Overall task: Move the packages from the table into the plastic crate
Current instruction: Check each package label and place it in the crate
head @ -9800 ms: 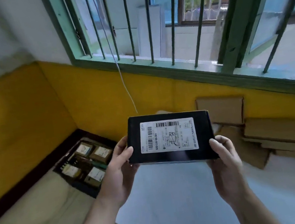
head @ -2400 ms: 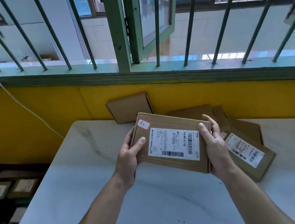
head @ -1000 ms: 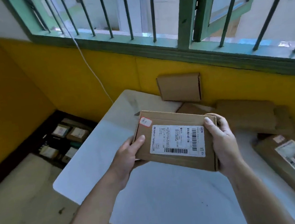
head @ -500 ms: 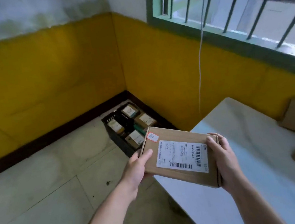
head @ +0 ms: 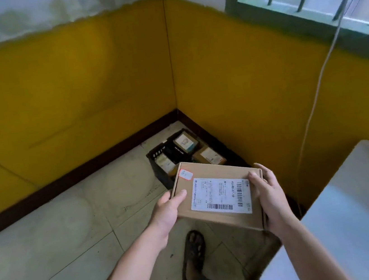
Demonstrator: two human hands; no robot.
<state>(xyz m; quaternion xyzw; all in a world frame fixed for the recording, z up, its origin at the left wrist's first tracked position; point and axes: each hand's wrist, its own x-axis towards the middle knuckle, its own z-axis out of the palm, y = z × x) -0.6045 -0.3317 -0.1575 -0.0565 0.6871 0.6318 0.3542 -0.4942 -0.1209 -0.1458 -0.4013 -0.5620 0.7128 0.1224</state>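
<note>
The person has turned away from the tabletop (head: 356, 222) — a second ago the cardboard package (head: 219, 194) was held over its white surface with other parcels lying beyond it, and now only the tabletop's near corner shows at the right edge while the view faces the room's yellow corner. The package has come along, held level in the air between both hands with its white shipping label (head: 221, 195) up. The left hand (head: 168, 209) grips its left end, thumb laid on the top face; the right hand (head: 269, 199) clasps the right end, fingers curled over the far edge. Both are closed firmly on the box, neither one loosening.

The black plastic crate (head: 158, 164) sits on the floor in the corner, against the dark skirting, and the package hangs in front of it and above it, hiding its near side. Several labelled parcels (head: 185, 142) already lie inside; how much room is left I cannot tell, since the box covers part of the crate. A sandalled foot (head: 193, 254) shows on the tiles (head: 62, 240) below the hands.

For the task this means the carry is under way — the lift is done, the drop is not. The next move is probably a step or lean forward and a lowering into the crate's open space.
</note>
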